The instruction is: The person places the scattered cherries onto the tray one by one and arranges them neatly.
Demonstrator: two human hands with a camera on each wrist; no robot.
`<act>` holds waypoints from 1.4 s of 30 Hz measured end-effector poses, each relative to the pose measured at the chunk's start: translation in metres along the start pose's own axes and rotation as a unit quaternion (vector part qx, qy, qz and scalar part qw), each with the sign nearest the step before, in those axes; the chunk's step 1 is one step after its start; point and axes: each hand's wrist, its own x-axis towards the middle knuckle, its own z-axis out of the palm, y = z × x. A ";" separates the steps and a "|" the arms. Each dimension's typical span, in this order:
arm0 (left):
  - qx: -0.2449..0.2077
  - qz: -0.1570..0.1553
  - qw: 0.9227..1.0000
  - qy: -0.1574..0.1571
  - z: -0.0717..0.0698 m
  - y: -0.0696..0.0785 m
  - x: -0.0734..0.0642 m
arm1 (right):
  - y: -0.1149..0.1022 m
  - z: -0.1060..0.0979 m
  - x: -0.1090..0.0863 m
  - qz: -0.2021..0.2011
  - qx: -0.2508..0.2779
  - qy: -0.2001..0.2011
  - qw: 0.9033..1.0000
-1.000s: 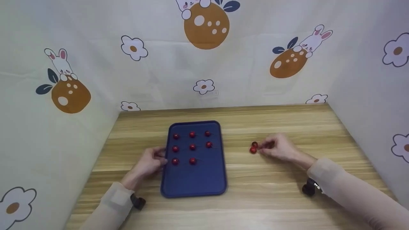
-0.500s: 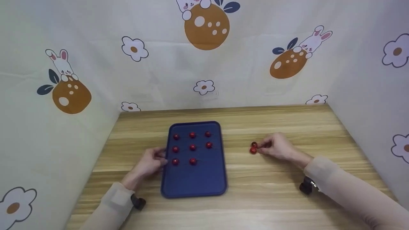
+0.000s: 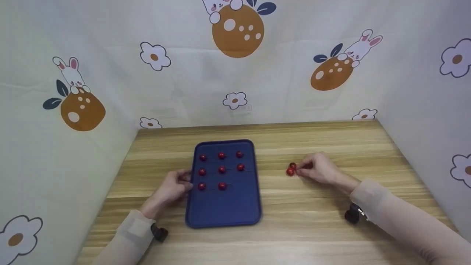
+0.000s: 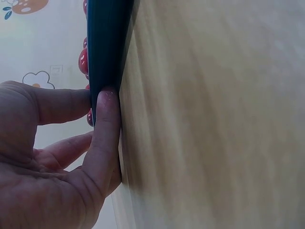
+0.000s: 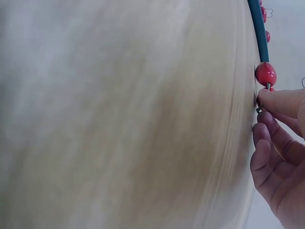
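A dark blue tray lies on the table, bearing several red cherries with thin stems set out in rows. At its left edge rests my left hand; in the left wrist view the thumb and a finger hold the tray's rim. To the right of the tray, two more cherries touch each other, a bright red one in front of a darker one. My right hand pinches a stem beside them; the right wrist view shows a red cherry just beyond the fingertips.
The wood-grain table is bordered by pale cloth walls printed with rabbits, oranges and flowers. Black wrist devices sit at both sleeves.
My right hand has come slightly left and its finger and thumb have drawn together by the pair. The front cherry has shifted a little left and back. My left hand and tray stay put.
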 end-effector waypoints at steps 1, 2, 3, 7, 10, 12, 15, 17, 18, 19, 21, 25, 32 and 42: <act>0.001 -0.001 1.000 0.000 0.000 0.000 0.000 | 0.000 -0.001 0.000 0.000 0.002 0.001 1.000; 0.002 -0.002 1.000 0.000 0.001 0.000 0.000 | 0.000 -0.001 -0.001 0.001 0.004 0.002 1.000; 0.003 -0.003 1.000 0.001 0.001 0.000 0.000 | -0.001 -0.002 -0.001 0.003 0.007 0.004 1.000; 0.007 0.000 1.000 -0.002 0.001 0.000 0.000 | -0.002 -0.004 -0.002 0.020 0.026 0.007 0.999; 0.009 0.006 1.000 0.000 0.000 -0.001 0.001 | -0.004 -0.005 -0.003 0.032 0.044 0.007 0.999; 0.010 0.008 1.000 0.000 0.000 -0.001 0.001 | -0.005 -0.006 -0.003 0.037 0.050 0.009 0.998; 0.005 0.009 1.000 0.002 0.001 0.000 0.001 | -0.008 -0.008 -0.004 0.043 0.058 0.011 0.997; -0.001 0.007 1.000 0.002 0.002 0.000 0.001 | -0.009 -0.009 -0.004 0.047 0.064 0.012 0.997; -0.003 0.006 1.000 0.002 0.002 0.000 0.000 | -0.010 -0.009 -0.004 0.049 0.068 0.012 0.996; -0.006 0.003 1.000 0.002 0.002 0.000 0.001 | -0.010 -0.009 -0.004 0.051 0.070 0.011 0.996; -0.006 -0.001 1.000 0.002 0.002 0.000 0.001 | -0.010 -0.009 -0.004 0.057 0.074 0.013 0.996; -0.001 -0.006 1.000 0.003 0.002 -0.001 0.001 | -0.011 -0.010 -0.004 0.051 0.080 0.018 0.995; 0.002 -0.005 1.000 0.002 0.001 -0.001 0.001 | -0.014 -0.013 -0.006 0.049 0.106 0.022 0.993; -0.006 0.001 1.000 0.000 0.001 0.000 -0.001 | -0.025 -0.013 -0.006 0.052 0.110 0.031 0.992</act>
